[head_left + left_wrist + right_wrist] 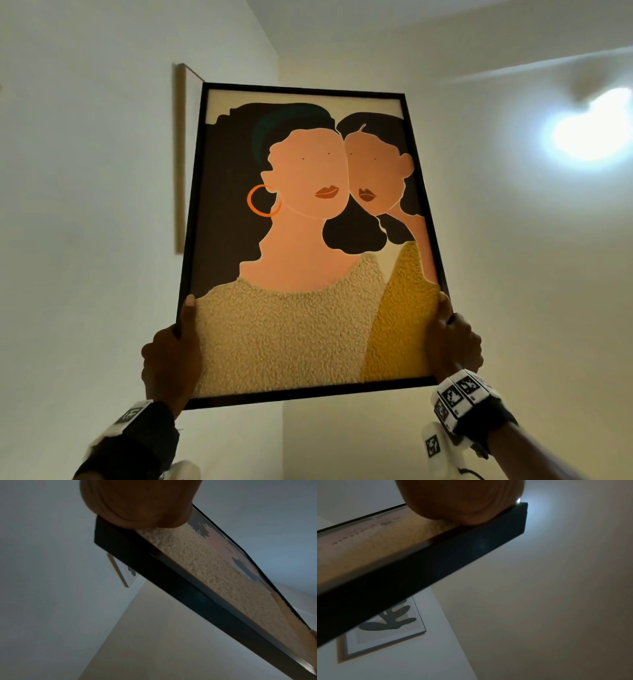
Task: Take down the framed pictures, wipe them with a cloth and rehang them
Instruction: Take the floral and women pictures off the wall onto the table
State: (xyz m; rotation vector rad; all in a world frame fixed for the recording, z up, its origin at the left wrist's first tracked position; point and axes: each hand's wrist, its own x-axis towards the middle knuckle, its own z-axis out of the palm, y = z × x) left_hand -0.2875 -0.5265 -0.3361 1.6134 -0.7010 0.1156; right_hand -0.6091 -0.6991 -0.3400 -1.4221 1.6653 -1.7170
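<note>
Nearest, both wrists wear dark straps with black-and-white marker blocks, one on the left wrist (137, 416) and a larger set on the right wrist (460, 394). Above them, the left hand (173, 353) grasps the lower left side of the framed picture (308, 240), thumb laid up along the front of the black frame and the other fingers out of sight behind it. The right hand (452, 342) grasps the lower right side the same way, thumb on the front edge. Between the two hands the picture is held up overhead, clear of the wall, its top leaning slightly away and its face turned to the person; it shows two faces with dark hair, an orange hoop earring and textured yellow tops. Beyond the left hand, a second picture (385, 627) with a dark leaf shape hangs on the side wall (85, 205). Far past the right hand, a bright lamp (592, 126) glares on the ceiling.
</note>
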